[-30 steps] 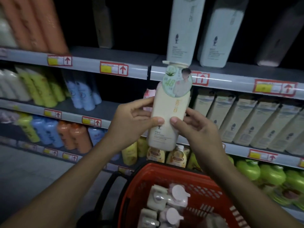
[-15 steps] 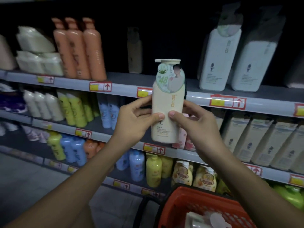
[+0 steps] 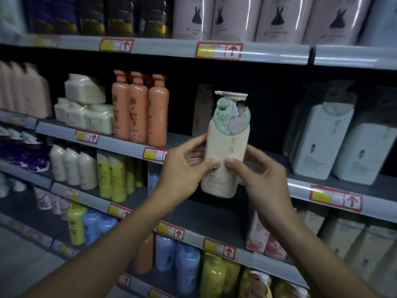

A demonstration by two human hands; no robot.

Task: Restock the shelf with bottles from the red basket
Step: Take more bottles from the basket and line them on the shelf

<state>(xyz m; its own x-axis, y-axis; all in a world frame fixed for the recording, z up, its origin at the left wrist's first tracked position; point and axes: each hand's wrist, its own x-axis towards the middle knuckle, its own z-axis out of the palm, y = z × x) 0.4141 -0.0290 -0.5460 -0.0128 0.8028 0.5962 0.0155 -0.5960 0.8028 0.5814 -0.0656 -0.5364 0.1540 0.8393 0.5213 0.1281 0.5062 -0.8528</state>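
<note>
You are gripping the cream pump bottle [image 3: 225, 155] upright with your left hand [image 3: 184, 168] and right hand [image 3: 261, 175], fingers curling round its sides, before the grey shelf [image 3: 300, 187]. Surrounding store aisle is lying dim; rear stock possibly boxed.

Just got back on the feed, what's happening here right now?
A person holds a cream pump bottle upright in both hands, left hand and right hand gripping its lower half. It hangs in front of the shelf, level with a gap between the orange bottles and white bottles, not yet set down.
</note>
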